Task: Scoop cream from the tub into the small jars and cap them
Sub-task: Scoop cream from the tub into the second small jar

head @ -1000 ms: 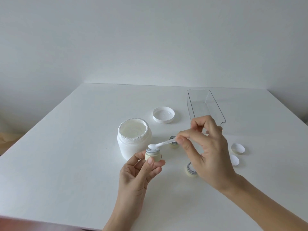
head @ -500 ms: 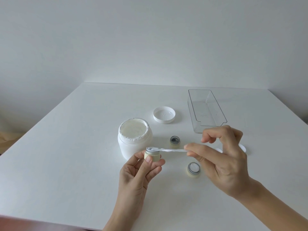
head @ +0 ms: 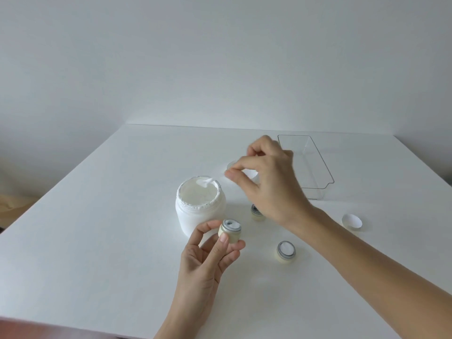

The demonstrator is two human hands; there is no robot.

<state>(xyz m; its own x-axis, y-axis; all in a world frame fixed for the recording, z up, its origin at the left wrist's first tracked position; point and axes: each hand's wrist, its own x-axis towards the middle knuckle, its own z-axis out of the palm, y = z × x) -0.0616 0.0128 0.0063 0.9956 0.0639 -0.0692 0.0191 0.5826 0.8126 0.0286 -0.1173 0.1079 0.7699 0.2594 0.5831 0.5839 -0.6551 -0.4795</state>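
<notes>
White tabletop (head: 97, 241). Your left hand (head: 208, 260) pinches a jar (head: 230, 230) beside the tub (head: 199, 206); your right hand (head: 266, 182) pinches the scoop (head: 206, 182), blurred, tip at the tub's far rim. Overload it and cream likely drips outside the narrow jar mouth.

Matt white plastic tub (head: 199, 216), crusted rim; clear glossy plastic tray (head: 318, 177); smooth matt table (head: 97, 228).
</notes>
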